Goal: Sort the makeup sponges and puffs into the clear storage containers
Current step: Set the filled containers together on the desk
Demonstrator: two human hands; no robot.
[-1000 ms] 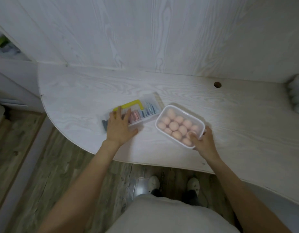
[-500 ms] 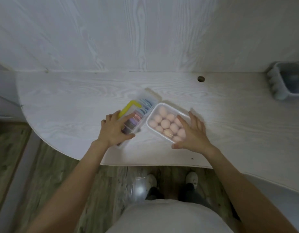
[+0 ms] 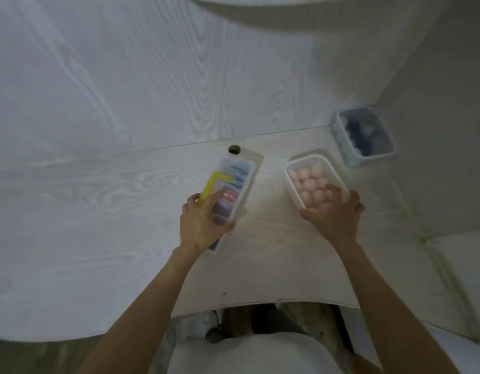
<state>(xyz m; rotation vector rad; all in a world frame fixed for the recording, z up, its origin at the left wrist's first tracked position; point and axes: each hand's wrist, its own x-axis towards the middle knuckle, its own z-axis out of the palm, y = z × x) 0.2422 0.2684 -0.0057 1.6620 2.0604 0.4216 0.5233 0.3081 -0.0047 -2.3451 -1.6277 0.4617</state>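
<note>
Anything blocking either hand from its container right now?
Nothing visible. The left hand already grips the near end of the long clear container with the yellow handle; the right hand rests on the near end of the container of pink sponges.
</note>
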